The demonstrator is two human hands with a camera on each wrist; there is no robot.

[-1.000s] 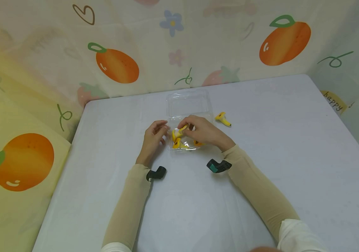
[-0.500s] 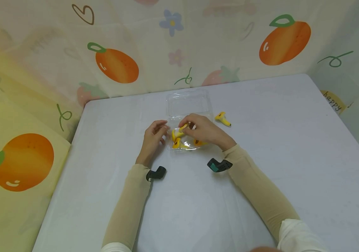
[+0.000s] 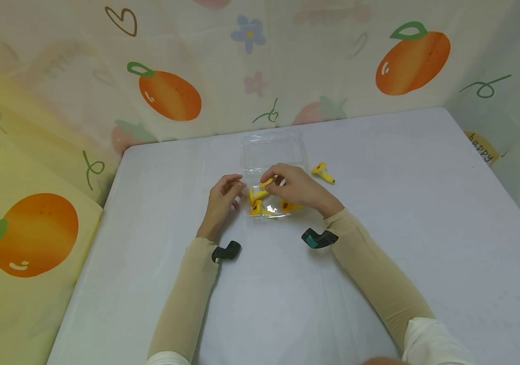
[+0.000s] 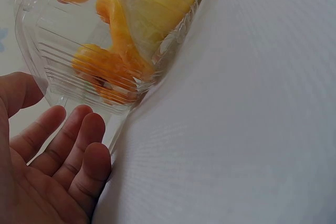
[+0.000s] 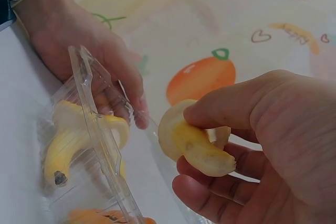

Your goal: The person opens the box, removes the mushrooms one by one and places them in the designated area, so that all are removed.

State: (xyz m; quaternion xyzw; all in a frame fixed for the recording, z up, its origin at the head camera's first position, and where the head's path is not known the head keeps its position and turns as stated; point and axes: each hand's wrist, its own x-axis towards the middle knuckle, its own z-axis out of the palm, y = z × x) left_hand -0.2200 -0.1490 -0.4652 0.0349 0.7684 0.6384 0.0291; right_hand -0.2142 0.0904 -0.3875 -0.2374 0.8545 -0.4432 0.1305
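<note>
My right hand (image 3: 303,188) pinches a small yellow banana-shaped piece (image 5: 202,148) between thumb and fingers, above the clear plastic box (image 3: 275,217). Several yellow pieces lie in the box, among them one with an orange part (image 3: 256,207) at its front left and a yellow one (image 5: 71,142) with a dark tip. My left hand (image 3: 220,203) is at the left side of the box, its fingers loosely bent, with the thumb by the clear rim in the left wrist view; whether it touches the plastic I cannot tell.
The box's clear lid (image 3: 274,151) lies folded back behind it. Another yellow piece (image 3: 323,173) rests on the white tabletop (image 3: 401,203) to the right of the box. A fruit-patterned cloth (image 3: 218,76) hangs behind the table.
My right hand has shifted slightly right and away from me with the pinched piece, showing a little more of the pieces in the box. My left hand has stayed where it was.
</note>
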